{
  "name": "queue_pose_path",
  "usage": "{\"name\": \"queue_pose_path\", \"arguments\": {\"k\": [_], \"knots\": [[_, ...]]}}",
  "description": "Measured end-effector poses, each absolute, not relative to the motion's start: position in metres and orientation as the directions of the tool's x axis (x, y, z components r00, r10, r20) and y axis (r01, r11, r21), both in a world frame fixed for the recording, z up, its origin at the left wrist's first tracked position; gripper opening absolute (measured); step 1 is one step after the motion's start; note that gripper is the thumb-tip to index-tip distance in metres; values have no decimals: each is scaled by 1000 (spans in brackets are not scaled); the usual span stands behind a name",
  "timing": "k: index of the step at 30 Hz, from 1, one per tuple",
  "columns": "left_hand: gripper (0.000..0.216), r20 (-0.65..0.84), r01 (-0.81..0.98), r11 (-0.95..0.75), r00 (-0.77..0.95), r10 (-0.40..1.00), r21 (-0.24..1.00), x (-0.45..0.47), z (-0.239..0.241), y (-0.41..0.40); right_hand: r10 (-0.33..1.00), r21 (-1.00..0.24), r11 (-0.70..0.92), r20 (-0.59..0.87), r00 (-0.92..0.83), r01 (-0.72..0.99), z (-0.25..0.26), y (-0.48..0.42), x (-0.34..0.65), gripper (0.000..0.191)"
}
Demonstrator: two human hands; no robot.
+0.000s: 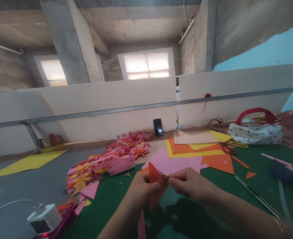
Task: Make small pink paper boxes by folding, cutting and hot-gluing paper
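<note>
A folded piece of orange paper [154, 187] is pinched upright between the thumb and fingers of my left hand [142, 186]. My right hand [187, 182] is closed around what look like scissors [163, 175]. Only their thin metal blade shows, lying against the paper's right side; the handles are hidden in my fingers. Both hands are above the green mat [183, 222]. Just behind them lies a large pink sheet [158, 158]. A pink strip [141, 225] lies below my left hand.
Pink, orange and yellow paper pieces [104, 162] are heaped at left. Stacked sheets [196, 153], a metal rod [258, 196] and a cloth bag [256, 132] lie right. A phone [157, 127] leans on the back panel. A white charger [44, 219] sits front left.
</note>
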State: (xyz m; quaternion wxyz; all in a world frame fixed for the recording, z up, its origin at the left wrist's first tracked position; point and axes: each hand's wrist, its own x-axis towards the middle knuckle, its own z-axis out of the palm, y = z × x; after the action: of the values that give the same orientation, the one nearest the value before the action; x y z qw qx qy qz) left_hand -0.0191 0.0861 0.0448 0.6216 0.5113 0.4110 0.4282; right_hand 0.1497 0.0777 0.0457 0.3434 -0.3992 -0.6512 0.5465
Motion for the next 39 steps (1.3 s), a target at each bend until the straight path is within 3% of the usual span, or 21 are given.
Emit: {"name": "queue_pose_path", "arguments": {"k": [5, 15, 23, 39], "knots": [[16, -146, -87, 185, 337, 930, 979, -15, 35, 87, 888, -986, 131, 72, -454, 100, 47, 76, 147, 25], [23, -147, -111, 193, 333, 931, 975, -9, 41, 80, 879, -988, 141, 94, -467, 67, 37, 79, 145, 25], [12, -147, -60, 176, 331, 932, 983, -9, 35, 81, 887, -990, 131, 96, -451, 47, 40, 76, 145, 25], [14, -155, -4, 167, 348, 925, 986, -13, 28, 88, 884, -985, 152, 99, -457, 82, 38, 78, 146, 26]]}}
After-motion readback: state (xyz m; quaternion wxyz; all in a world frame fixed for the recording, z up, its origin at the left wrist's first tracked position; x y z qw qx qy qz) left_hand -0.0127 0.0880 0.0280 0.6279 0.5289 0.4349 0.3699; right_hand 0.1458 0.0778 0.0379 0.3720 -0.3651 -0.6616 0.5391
